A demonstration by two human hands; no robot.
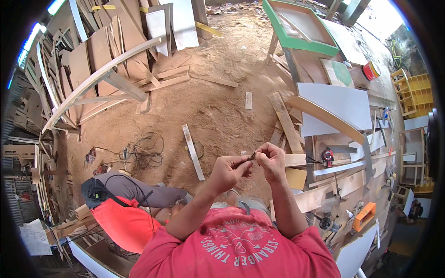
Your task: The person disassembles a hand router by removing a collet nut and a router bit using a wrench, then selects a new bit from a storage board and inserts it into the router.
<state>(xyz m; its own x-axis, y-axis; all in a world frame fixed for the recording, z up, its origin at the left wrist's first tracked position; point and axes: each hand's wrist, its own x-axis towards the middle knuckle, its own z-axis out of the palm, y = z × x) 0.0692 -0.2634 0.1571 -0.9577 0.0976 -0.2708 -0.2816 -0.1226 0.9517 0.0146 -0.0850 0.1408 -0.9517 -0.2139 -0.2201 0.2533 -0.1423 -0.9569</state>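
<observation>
In front of my chest, over the sawdust-covered floor, both hands meet. My left hand (233, 171) is closed, its thumb and fingers pinching a small dark thing (252, 156), too small to name. My right hand (272, 161) is pinched at the other end of that thing, with its fingertips touching or nearly touching the left ones. Most of it is covered by the fingers. To the right of my hands, on the workbench, lies a red and black tape measure (327, 156).
The cluttered bench carries a white board (334, 105), a curved wooden strip (327, 118), an orange block-shaped frame (364, 217) and a green-edged panel (303, 43). At left a co-worker in red (123, 222) bends low beside tangled cables (147, 153). Wood offcuts (193, 152) lie on the floor.
</observation>
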